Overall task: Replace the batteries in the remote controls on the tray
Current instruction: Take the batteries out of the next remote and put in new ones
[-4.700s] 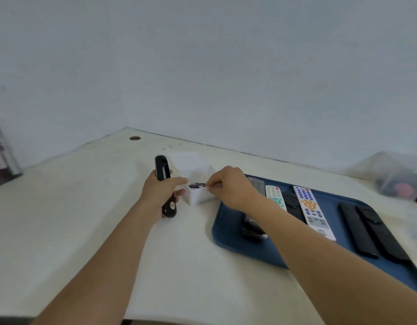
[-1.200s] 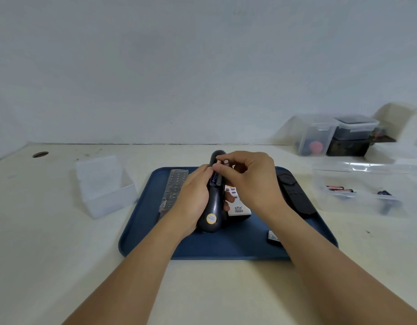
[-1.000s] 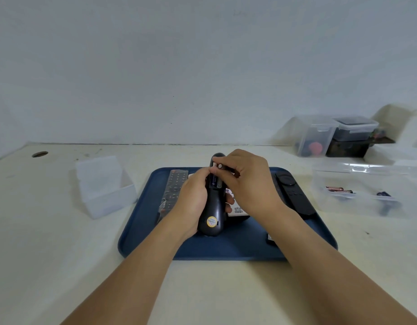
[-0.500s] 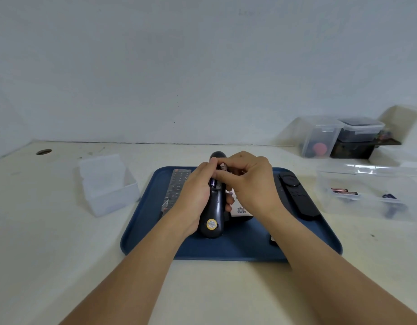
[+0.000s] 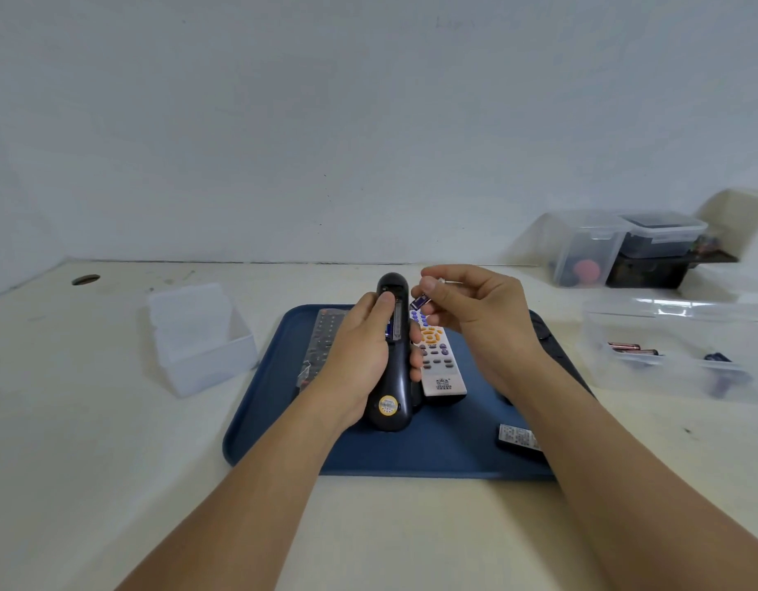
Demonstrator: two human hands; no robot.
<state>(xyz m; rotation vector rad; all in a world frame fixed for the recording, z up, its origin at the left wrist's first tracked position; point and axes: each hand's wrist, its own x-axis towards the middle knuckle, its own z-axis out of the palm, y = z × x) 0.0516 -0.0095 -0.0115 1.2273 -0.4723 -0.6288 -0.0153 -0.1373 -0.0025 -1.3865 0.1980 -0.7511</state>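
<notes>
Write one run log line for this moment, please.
left hand: grips black remote, compartment open | right hand: pinches battery | over tray

A tray (image 5: 275,398) sits at the middle of the table (image 5: 91,462). Over the tray's centre the left hand (image 5: 360,356) holds a remote (image 5: 392,377) back-side up, thumb on its open battery slot. At one o'clock from that remote, just beside its top, the right hand (image 5: 471,309) pinches a battery (image 5: 419,302). A keypad remote (image 5: 439,360) lies on the tray at three o'clock of the held one; another remote (image 5: 322,334) lies at nine o'clock. A small cover piece (image 5: 518,437) lies on the tray at five o'clock. Off the tray, an open box (image 5: 198,339) stands at nine o'clock, a bin with batteries (image 5: 676,356) at three o'clock, stacked containers (image 5: 624,249) at two o'clock
</notes>
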